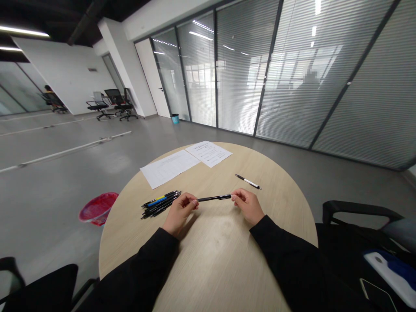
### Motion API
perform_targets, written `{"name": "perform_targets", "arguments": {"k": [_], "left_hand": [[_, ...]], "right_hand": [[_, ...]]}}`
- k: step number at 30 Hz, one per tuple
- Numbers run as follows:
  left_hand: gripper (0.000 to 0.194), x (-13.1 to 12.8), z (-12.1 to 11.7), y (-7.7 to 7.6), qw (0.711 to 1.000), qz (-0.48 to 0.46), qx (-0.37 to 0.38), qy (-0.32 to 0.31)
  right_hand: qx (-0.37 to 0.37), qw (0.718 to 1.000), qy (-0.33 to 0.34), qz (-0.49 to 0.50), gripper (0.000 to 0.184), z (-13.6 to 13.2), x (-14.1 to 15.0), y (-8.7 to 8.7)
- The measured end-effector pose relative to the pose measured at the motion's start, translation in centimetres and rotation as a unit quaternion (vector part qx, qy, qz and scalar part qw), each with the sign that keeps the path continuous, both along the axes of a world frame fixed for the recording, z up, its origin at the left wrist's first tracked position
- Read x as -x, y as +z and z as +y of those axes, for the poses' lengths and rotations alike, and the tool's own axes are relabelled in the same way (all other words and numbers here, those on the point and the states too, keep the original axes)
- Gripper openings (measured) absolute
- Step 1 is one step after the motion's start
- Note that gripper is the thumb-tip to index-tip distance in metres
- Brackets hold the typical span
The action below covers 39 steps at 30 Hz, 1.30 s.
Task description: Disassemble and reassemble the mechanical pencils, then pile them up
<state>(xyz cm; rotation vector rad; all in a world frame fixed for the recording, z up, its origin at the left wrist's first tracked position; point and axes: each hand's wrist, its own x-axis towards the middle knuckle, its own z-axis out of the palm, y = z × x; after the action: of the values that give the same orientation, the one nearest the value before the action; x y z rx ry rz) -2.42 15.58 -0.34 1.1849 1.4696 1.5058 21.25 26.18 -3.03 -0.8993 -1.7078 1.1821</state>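
Observation:
A black pen point(214, 198) is stretched between my two hands, a little above the round wooden table point(211, 251). My left hand point(183, 210) pinches its left end, and my right hand point(248, 205) pinches the right end, where the clip lies. Just left of my left hand lies a loose pile of pens point(159, 206), mostly black, with one yellow and one blue among them; my hand covers part of the pile. Beyond my right hand, a single white and black pen point(248, 181) lies apart on the table.
Two printed sheets of paper point(170, 167) lie at the table's far side. A red-lined bin point(99, 209) stands on the floor to the left. Black chairs flank me; the right chair point(360, 212) has a phone point(377, 294) on it.

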Motion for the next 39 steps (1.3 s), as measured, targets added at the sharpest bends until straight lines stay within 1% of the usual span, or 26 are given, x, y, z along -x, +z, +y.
{"name": "perform_targets", "arguments": {"k": [5, 14, 16, 20, 31, 39], "left_hand": [[0.022, -0.06, -0.03, 0.03, 1.000, -0.003, 0.002, -0.004], [0.022, -0.22, -0.12, 0.27, 1.000, 0.008, 0.008, -0.001], [0.021, -0.14, -0.07, 0.16, 1.000, 0.007, 0.007, 0.000], [0.021, 0.07, 0.03, -0.14, 1.000, 0.009, 0.004, -0.002], [0.022, -0.16, -0.05, 0.10, 1.000, 0.009, 0.012, 0.006], [0.023, -0.18, -0.08, 0.27, 1.000, 0.007, 0.010, 0.006]], "right_hand": [[-0.008, 1.000, -0.001, 0.004, 0.021, 0.18, 0.01, -0.39], [0.009, 0.999, -0.025, 0.025, 0.025, 0.24, 0.38, -0.84], [0.002, 1.000, -0.021, 0.020, 0.023, 0.25, 0.41, -0.93], [-0.010, 1.000, -0.010, 0.003, 0.017, 0.16, 0.37, -0.77], [-0.003, 1.000, -0.008, 0.009, 0.017, 0.10, 0.36, -0.84], [-0.005, 1.000, -0.006, 0.005, 0.018, -0.01, 0.28, -0.51]]}}
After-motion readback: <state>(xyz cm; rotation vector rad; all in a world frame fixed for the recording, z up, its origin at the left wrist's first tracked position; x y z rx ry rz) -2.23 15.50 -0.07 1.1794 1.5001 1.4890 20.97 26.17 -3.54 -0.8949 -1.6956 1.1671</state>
